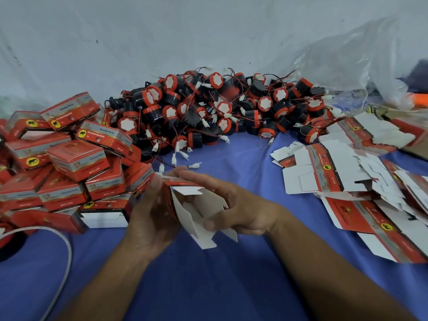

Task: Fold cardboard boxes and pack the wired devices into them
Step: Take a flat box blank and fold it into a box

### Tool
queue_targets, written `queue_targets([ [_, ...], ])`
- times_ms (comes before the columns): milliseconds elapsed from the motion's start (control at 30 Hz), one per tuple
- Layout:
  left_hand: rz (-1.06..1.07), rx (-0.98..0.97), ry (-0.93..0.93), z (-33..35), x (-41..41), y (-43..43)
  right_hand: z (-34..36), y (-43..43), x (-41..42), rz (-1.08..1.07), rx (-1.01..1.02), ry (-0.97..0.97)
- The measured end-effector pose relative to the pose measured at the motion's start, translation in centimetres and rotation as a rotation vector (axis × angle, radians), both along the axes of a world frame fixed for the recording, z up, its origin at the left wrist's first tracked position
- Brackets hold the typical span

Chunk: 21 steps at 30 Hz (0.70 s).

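Blue-clothed tabletop [231,286]: at its centre the left hand [148,216] and right hand [238,205] both grip a half-folded box [199,212], flaps loose. Wired devices [220,107] heap at 12 o'clock. Forcing a flap in crooked could crease it.

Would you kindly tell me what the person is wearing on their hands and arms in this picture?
Nothing shows on either. The left hand and right hand are ungloved, with no ring visible on the fingers, and the left forearm and right forearm are bare to the frame's edge: no sleeve, watch or bracelet in view.
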<state>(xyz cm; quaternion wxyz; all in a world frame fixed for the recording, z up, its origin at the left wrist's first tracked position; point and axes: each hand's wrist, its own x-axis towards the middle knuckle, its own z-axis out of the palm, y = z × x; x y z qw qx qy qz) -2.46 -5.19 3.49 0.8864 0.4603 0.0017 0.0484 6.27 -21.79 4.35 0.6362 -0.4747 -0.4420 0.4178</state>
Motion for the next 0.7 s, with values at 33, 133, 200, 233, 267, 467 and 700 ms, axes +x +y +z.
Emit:
queue_targets([
  [33, -0.005, -0.002, -0.003, 0.0, -0.1, 0.1, 0.0, 0.2, -0.1, -0.067, -0.019, -0.012],
  [133, 0.013, 0.056, -0.009, 0.2, 0.1, 0.3, -0.2, 1.0, -0.3, -0.351, -0.060, 0.134],
  [200, 0.057, 0.111, -0.020, 0.0, 0.4, 0.2, -0.3, 1.3, -0.2, -0.499, -0.054, 0.257],
  [233, 0.080, 0.150, -0.026, -0.2, 0.5, 0.0, -0.3, 1.4, -0.1, -0.560, -0.058, 0.261],
  [267, 0.100, 0.193, -0.034, -0.3, 0.6, -0.2, -0.3, 1.4, 0.0, -0.620, -0.056, 0.231],
  [467, 0.180, 0.271, -0.088, -0.5, 0.9, -0.6, -0.6, 0.9, 0.8, -0.935, -0.124, -0.383],
  [700, 0.310, 0.575, -0.068, -0.9, 0.4, 0.0, -1.6, 1.2, 0.6, -0.979, -0.089, -0.887],
])
